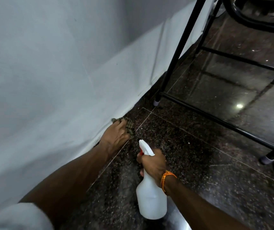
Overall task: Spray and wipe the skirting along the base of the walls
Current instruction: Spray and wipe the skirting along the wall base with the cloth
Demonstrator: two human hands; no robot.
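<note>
Skirting (124, 83) ran as a pale band along the wall base, from lower left up to upper right, meeting the dark speckled floor (199, 171). Its far end was cut off behind a black metal frame (179, 52).

My left hand (116, 131) was down at the skirting's bottom edge, holding a striped cloth (128, 122) against it right where it met the floor. Fingers were curled together over the cloth; the tips were buried in the fabric, so I couldn't tell exactly how they lay. Most of the cloth was hidden under the hand, with only the far edge showing.

My right hand (153, 163) was wrapped round the neck of a white bottle (151, 200), held off the floor, nozzle aimed toward the left hand and the skirting. Fingers were clamped on it, with one near the red trigger (141, 152); I couldn't tell if it was squeezed. An orange thread band (167, 180) sat on that wrist.

Fill level wasn't readable through the plastic. A pale sleeve (16, 218) was blurred at the lower left corner. The frame's top was out of shot, with two capped feet visible on the floor. Shapes at the upper right were too dark to identify.
</note>
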